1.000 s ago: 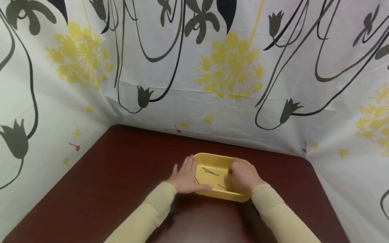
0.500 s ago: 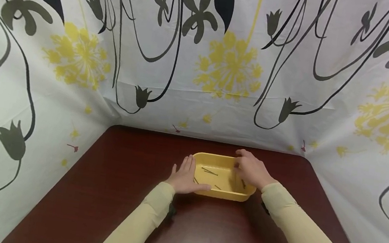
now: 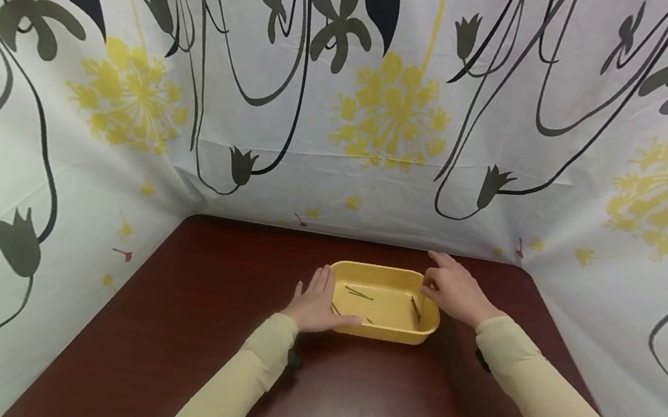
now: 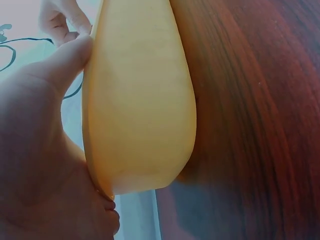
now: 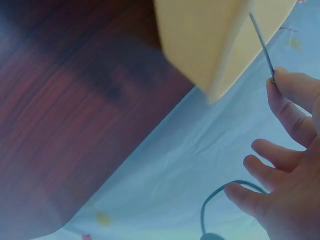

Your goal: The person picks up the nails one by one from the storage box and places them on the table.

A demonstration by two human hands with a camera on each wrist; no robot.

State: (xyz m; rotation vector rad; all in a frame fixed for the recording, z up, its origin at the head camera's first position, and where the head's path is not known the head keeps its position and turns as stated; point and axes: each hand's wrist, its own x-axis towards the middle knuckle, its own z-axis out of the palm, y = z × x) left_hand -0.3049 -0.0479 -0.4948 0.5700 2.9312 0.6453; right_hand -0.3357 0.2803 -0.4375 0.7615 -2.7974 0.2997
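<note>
A yellow plastic tray (image 3: 384, 334) sits on the dark table, with several thin dark nails lying on its floor, among them a crossed pair (image 3: 359, 294) and one (image 3: 415, 307) near the right end. My left hand (image 3: 312, 307) rests on the tray's left end, fingers straight and thumb along the front rim; the left wrist view has the thumb lying over the tray's edge. Above the right end, my right hand (image 3: 458, 292) pinches one thin nail (image 5: 262, 45) between thumb and forefinger, its other fingers spread loosely. The nail points out past the fingertips.
The reddish-brown wooden table (image 3: 216, 305) runs around the tray. White cloth with a flower pattern (image 3: 311, 192) hangs behind the table and along both sides. A small dark object (image 3: 293, 362) shows under the left wrist.
My right hand has risen from inside the tray and moved right, to over its right rim, uncovering nails there. The left hand has stayed on the tray's left end.
</note>
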